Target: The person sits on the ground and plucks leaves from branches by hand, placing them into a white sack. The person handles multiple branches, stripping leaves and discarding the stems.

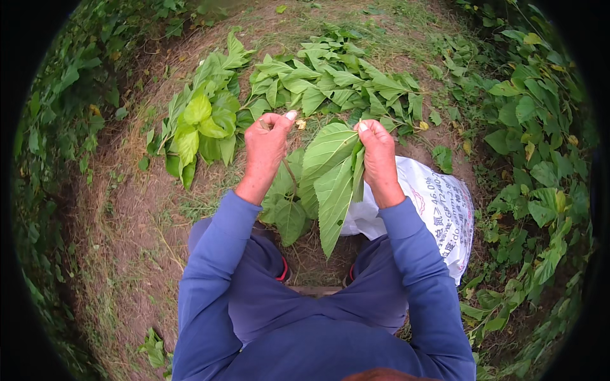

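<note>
My left hand (268,151) is closed around a thin brown stem (289,174), whose upper end pokes out above the fingers. Leaves (289,220) still attached to that stem hang low, between my knees. Pinched by their stalks between thumb and fingers, several broad toothed leaves (331,185), resembling mulberry, dangle from my right hand (379,155). They partly cover the leaves on the stem. Just beyond my hands, cut leafy branches (329,83) lie across the ground. Another leafy bunch (205,116), with some yellow-green leaves, rests to the left.
A white woven plastic sack (443,219) bearing printing lies beside my right knee, partly behind my right forearm. Dense leafy plants (533,114) border the right side, and more greenery (71,95) lines the left. Between them runs bare soil (124,238) with dry grass.
</note>
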